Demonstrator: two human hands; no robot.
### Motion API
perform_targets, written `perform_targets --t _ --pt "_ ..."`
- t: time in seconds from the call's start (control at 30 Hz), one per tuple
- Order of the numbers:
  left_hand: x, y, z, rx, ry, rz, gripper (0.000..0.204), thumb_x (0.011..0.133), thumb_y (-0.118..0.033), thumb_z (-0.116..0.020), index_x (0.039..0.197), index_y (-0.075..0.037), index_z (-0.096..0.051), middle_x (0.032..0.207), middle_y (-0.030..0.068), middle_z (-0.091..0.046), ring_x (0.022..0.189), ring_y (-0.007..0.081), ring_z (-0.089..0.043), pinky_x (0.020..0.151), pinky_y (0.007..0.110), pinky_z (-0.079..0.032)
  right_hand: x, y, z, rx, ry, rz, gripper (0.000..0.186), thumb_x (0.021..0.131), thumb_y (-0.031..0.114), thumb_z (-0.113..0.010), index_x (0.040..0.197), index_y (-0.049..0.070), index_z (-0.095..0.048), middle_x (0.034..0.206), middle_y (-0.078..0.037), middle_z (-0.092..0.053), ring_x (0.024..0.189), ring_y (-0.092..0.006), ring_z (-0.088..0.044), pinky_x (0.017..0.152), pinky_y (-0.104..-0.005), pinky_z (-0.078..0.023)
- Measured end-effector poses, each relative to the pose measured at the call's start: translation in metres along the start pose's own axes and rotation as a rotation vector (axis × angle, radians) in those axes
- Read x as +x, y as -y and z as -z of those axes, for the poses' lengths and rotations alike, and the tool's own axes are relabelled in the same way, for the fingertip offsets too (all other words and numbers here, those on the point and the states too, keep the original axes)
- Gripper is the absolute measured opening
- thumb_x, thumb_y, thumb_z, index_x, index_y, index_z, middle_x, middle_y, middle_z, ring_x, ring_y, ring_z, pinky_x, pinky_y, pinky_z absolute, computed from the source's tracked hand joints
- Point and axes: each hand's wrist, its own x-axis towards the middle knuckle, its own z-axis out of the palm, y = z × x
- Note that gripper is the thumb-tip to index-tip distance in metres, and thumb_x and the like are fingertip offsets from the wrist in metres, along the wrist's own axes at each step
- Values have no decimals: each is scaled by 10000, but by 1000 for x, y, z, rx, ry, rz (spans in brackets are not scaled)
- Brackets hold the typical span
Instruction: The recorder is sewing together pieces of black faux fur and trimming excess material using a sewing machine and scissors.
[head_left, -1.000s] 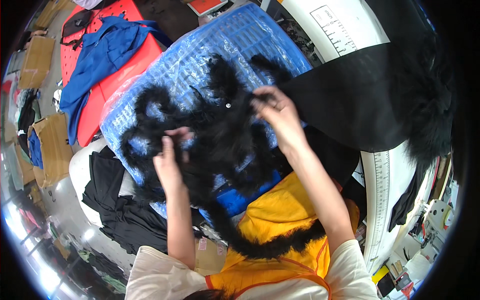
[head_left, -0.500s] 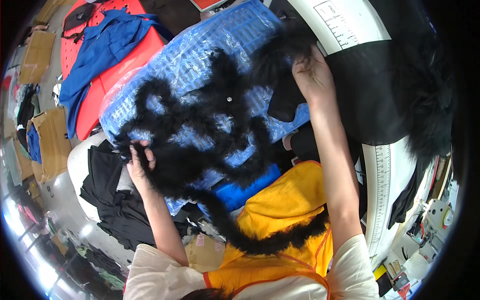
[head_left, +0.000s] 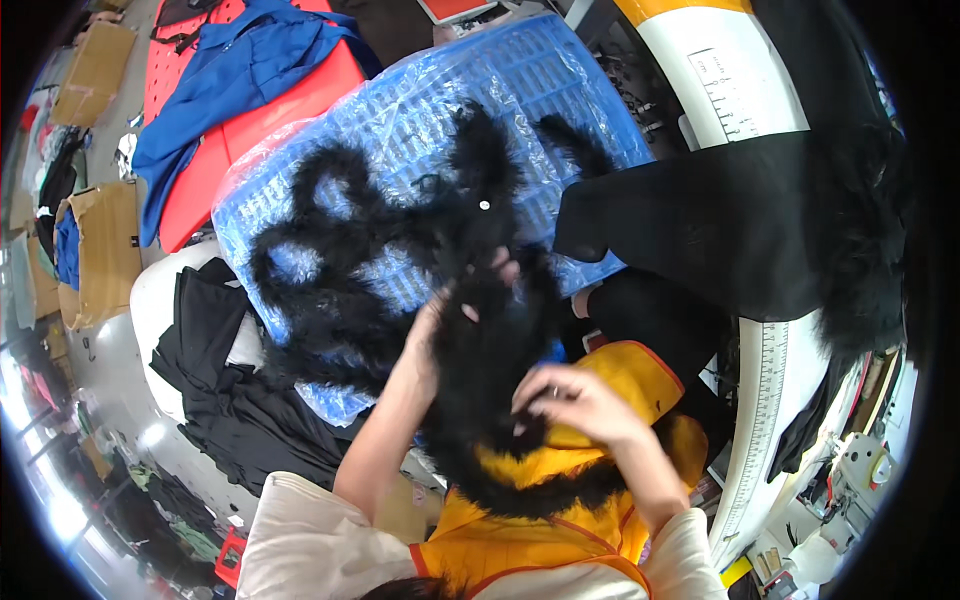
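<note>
Black fluffy fur strips [head_left: 340, 235] lie tangled over a blue plastic crate [head_left: 390, 110] lined with clear film. My left hand [head_left: 440, 320] is closed round a bunch of the fur near the crate's front edge; part of the hand is buried in it. Close to my body, my right hand [head_left: 575, 405] pinches the lower part of the same black fur, its fingers bent together. One loose strip hangs across my yellow apron [head_left: 610, 375]. A small white round spot [head_left: 485, 205] shows on the fur. To the right, a black cloth piece with a fur edge [head_left: 700, 215] reaches over the crate's corner.
A white curved table edge with a printed ruler [head_left: 755, 430] runs down the right side. Black cloth [head_left: 215, 380] is heaped at left. Blue cloth [head_left: 235, 80] drapes over a red perforated chair [head_left: 210, 165]. Cardboard boxes [head_left: 108, 255] stand far left.
My right hand has left the black cloth at upper right and come down to the fur by my apron. My left hand has moved right, gathering fur toward the middle.
</note>
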Motion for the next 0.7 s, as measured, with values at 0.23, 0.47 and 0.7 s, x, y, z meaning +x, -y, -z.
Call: perform_targets --t 0.23,0.47,0.7 --pt "23 -86 -18 -211 621 -147 276 840 -134 -573 1086 -20 -526 1222 148 -481 809 184 -504 488 197 -386 -39 -22 -19 -441 1 -36 165 835 21 -546 986 49 -607 900 -66 -592 858 -181 -579 749 -267 -437" --pt "-19 -54 -36 651 650 -470 316 850 -321 -593 931 -24 -523 909 167 -570 542 112 -464 417 193 -330 -19 6 -12 -785 -49 162 222 865 169 -552 1069 89 -591 1005 -74 -599 901 -197 -603 757 -300 -478" --pt "-54 -18 -53 810 577 -274 263 915 -296 -497 940 -40 -551 745 29 -576 521 91 -499 438 180 -351 59 59 19 -70 -369 340 278 823 11 -584 1099 -22 -561 816 -22 -587 721 -67 -559 608 -201 -454"
